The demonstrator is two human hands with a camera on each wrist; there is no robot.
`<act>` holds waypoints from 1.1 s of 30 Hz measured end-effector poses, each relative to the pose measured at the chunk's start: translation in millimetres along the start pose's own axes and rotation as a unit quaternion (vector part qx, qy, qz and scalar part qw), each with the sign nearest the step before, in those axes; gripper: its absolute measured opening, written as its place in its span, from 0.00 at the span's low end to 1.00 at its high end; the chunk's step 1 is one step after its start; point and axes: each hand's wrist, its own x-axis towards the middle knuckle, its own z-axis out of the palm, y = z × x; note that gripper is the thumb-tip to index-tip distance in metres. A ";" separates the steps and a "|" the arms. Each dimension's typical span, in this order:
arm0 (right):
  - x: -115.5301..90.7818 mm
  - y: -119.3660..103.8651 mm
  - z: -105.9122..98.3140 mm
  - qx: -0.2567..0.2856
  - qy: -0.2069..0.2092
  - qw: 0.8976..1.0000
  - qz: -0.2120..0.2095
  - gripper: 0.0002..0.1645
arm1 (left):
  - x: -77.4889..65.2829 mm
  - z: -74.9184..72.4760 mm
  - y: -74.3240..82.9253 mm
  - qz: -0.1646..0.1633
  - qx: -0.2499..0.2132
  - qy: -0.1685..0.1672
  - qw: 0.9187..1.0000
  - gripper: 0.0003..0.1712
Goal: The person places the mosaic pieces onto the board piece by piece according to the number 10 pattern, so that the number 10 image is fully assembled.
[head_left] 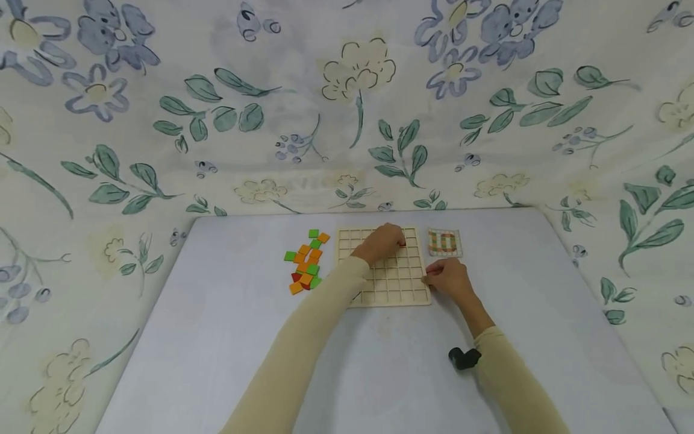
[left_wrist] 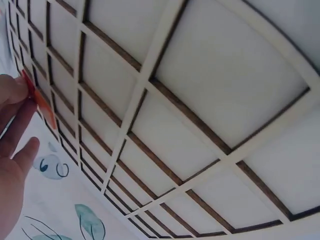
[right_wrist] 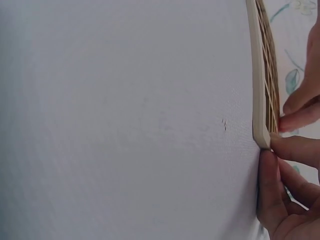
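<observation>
A pale wooden grid board (head_left: pixel 387 282) with square compartments lies on the table. My left hand (head_left: pixel 381 243) reaches over its upper part and pinches a red square tile (left_wrist: pixel 28 83) between thumb and fingers. Right beside that tile, an orange tile (left_wrist: pixel 46 108) shows at the board's far rows in the left wrist view. At the board's right edge, my right hand (head_left: pixel 450 278) grips the rim. In the right wrist view, the right hand's thumb and fingers (right_wrist: pixel 270 167) hold the board at its corner. The left hand covers part of the grid in the head view.
Left of the board lies a loose pile of orange, green and red square tiles (head_left: pixel 305 268), some overlapping. A small checked pattern card (head_left: pixel 444 243) is to the board's right. The white table (head_left: pixel 228 337) meets a flower-printed cloth (head_left: pixel 303 138) at the back.
</observation>
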 end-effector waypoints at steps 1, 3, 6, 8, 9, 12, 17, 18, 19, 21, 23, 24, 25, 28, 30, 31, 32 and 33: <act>-0.2 -0.9 -0.2 -0.001 -0.001 1.000 0.002 0.14 | -1.1 -1.7 0.1 0.001 0.002 -0.008 1.000 0.15; -0.6 -2.1 -0.4 -0.002 -0.001 1.000 0.008 0.13 | -4.6 -6.5 -0.5 -0.004 -0.003 -0.018 1.000 0.15; -1.4 -3.6 3.1 -0.005 -0.007 1.000 0.007 0.14 | -17.8 -18.7 -7.7 -0.019 -0.010 -0.019 1.000 0.15; -2.7 -3.5 4.6 -0.007 -0.009 1.000 0.006 0.14 | -29.9 -30.8 -13.3 -0.028 -0.006 -0.014 0.999 0.16; -3.2 -3.0 5.2 -0.008 -0.010 1.000 0.006 0.14 | -36.7 -36.7 -17.0 -0.031 -0.002 -0.010 0.999 0.17; -5.5 -4.4 3.8 -0.013 -0.013 1.000 0.006 0.15 | -59.0 -54.4 -30.4 -0.054 0.000 -0.001 0.999 0.19; -7.5 -8.4 -1.4 -0.004 -0.019 1.000 0.009 0.16 | -95.3 -72.9 -64.7 -0.089 0.000 0.012 0.996 0.19; -7.8 -8.8 -2.2 -0.001 -0.021 1.000 0.008 0.17 | -102.8 -75.0 -71.2 -0.102 -0.003 0.014 0.995 0.18; -7.9 -9.5 -2.2 -0.001 -0.022 1.000 0.011 0.17 | -111.0 -76.2 -77.6 -0.114 -0.008 0.016 0.993 0.18; -8.2 -10.2 -1.7 -0.002 -0.027 1.000 0.015 0.17 | -127.4 -77.0 -89.2 -0.134 -0.015 0.022 0.991 0.16; -8.9 -10.4 -1.4 -0.013 -0.030 0.999 0.016 0.18 | -143.0 -75.6 -99.6 -0.151 -0.012 0.030 0.988 0.15; -9.2 -10.3 -1.1 -0.017 -0.030 0.999 0.017 0.18 | -150.6 -74.4 -104.1 -0.158 -0.011 0.033 0.987 0.14; -9.4 -10.3 -0.5 -0.022 -0.027 0.999 0.019 0.17 | -157.4 -73.0 -108.3 -0.162 -0.005 0.038 0.986 0.14; -10.0 -10.2 0.1 -0.028 -0.023 0.999 0.014 0.18 | -174.8 -68.9 -118.3 -0.182 0.004 0.051 0.982 0.13; -10.2 -9.1 -0.6 -0.023 -0.021 0.999 0.013 0.18 | -182.0 -66.7 -121.8 -0.194 0.000 0.053 0.980 0.13; -10.1 -8.6 -0.5 -0.021 -0.022 0.999 0.014 0.18 | -185.2 -66.0 -123.2 -0.198 -0.004 0.051 0.979 0.13; -10.1 -8.3 -0.3 -0.020 -0.022 0.999 0.013 0.18 | -188.4 -65.4 -124.3 -0.200 -0.011 0.047 0.979 0.13; -10.2 -8.1 -0.1 -0.018 -0.023 0.999 0.015 0.17 | -191.2 -64.9 -125.4 -0.200 -0.016 0.039 0.979 0.14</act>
